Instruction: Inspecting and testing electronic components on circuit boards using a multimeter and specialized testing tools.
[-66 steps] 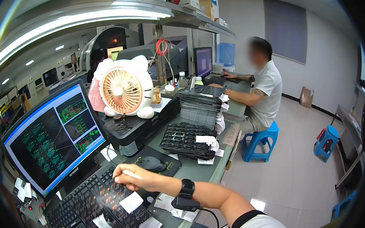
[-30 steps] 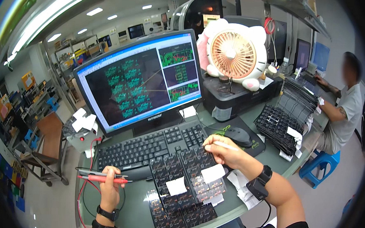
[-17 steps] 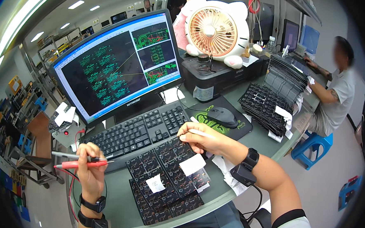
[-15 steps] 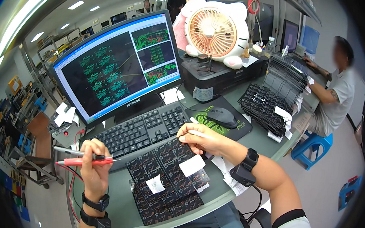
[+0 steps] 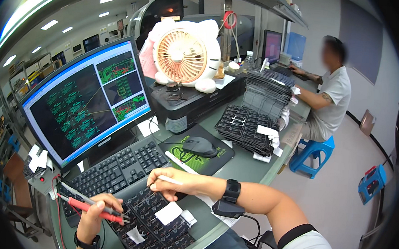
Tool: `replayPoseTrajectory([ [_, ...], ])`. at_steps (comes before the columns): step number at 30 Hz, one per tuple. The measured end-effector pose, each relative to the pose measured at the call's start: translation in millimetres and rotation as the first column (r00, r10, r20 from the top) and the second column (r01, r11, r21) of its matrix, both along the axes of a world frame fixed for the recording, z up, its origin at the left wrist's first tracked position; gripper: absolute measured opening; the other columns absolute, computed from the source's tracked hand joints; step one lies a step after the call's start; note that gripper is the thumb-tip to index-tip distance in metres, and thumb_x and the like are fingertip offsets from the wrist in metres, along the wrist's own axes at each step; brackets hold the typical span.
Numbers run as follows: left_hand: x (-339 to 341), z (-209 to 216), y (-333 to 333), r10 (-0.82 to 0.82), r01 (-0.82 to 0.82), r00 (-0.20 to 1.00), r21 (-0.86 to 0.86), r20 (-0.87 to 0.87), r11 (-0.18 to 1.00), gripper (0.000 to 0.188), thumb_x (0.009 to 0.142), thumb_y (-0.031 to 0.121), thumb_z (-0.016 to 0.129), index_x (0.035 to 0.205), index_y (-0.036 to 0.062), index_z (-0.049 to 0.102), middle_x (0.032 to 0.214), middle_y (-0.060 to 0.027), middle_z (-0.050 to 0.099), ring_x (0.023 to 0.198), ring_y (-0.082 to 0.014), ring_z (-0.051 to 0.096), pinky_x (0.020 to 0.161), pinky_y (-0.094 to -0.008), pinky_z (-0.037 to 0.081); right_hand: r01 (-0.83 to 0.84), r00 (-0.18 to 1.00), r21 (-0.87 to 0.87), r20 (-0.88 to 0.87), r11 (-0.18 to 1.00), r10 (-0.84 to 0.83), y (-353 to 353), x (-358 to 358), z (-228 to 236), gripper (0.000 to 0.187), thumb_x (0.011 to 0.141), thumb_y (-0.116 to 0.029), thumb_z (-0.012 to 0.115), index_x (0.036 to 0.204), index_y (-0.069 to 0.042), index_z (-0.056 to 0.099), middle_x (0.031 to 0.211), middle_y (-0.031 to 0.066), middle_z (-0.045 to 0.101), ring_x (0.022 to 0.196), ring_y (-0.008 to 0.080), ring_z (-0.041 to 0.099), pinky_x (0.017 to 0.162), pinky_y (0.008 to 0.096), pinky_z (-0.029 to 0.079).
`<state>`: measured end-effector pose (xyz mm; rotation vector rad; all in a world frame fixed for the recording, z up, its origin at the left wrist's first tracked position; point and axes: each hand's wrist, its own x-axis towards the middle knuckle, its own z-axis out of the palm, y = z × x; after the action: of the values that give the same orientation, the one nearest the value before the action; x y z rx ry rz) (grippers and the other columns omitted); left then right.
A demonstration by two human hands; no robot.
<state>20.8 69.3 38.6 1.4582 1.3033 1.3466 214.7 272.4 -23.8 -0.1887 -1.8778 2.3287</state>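
My left hand [image 5: 96, 214] is closed around two test probes, a red one [image 5: 89, 206] and a grey one [image 5: 80, 195]. Their tips are at the left part of a panel of black circuit boards [image 5: 158, 217], close to or on it; actual contact is hard to make out. With a slim white stick [image 5: 169, 180] between its fingers, my right hand [image 5: 171, 185] rests at the panel's upper edge, fingers closed. A blank white paper slip [image 5: 168, 213] and a smaller crumpled slip [image 5: 135, 235] lie on the panel.
Beyond the panel are a keyboard [image 5: 116, 169], a monitor [image 5: 78, 109] and a mouse [image 5: 199, 146] on its mat. Stacked black board panels [image 5: 246, 129] stand to the right. A fan [image 5: 183, 53] sits on a black printer [image 5: 196, 106]. Another person [image 5: 334, 88] sits at the far right.
My view has swung right, shifting the scene left. My left hand has come down to the panel, bringing the probe tips to its left part. My right hand stays at the panel's upper edge.
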Motion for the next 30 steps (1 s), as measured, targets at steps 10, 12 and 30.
replayPoseTrajectory([
  [10,13,9,-15,-0.103,0.083,0.993,-0.271,-0.061,0.959,0.038,0.095,0.034,0.043,0.085,-0.0001,0.058,0.088,-0.0063,0.058,0.074,-0.0136,0.054,0.069,-0.0251,0.042,-0.039,0.995,-0.015,-0.091,0.999,0.037,-15,-10,-13,0.024,0.094,-0.024,0.059,0.105,-0.005,0.048,0.062,-0.0008,0.051,0.042,0.0064,0.051,0.037,0.0215,0.042],
  [12,3,-4,-13,-0.127,0.114,0.991,-0.215,-0.047,0.970,0.038,0.096,0.034,0.043,0.086,0.0004,0.058,0.089,-0.0058,0.057,0.074,-0.0135,0.054,0.066,-0.0237,0.042,-0.030,0.998,-0.009,-0.063,1.000,0.030,-17,-15,-14,0.022,0.093,-0.017,0.058,0.104,-0.003,0.046,0.063,0.0000,0.051,0.042,0.0078,0.054,0.036,0.0219,0.042],
  [30,16,17,-8,-0.053,0.020,0.993,-0.288,-0.108,0.957,0.030,0.095,0.023,0.045,0.085,-0.0020,0.057,0.088,-0.0079,0.058,0.078,-0.0148,0.053,0.073,-0.0266,0.041,0.000,0.921,0.445,-0.349,0.896,0.173,-37,79,92,0.016,0.092,-0.018,0.056,0.094,-0.001,0.056,0.084,0.0078,0.065,0.055,0.0124,0.058,0.047,0.0241,0.045],
])
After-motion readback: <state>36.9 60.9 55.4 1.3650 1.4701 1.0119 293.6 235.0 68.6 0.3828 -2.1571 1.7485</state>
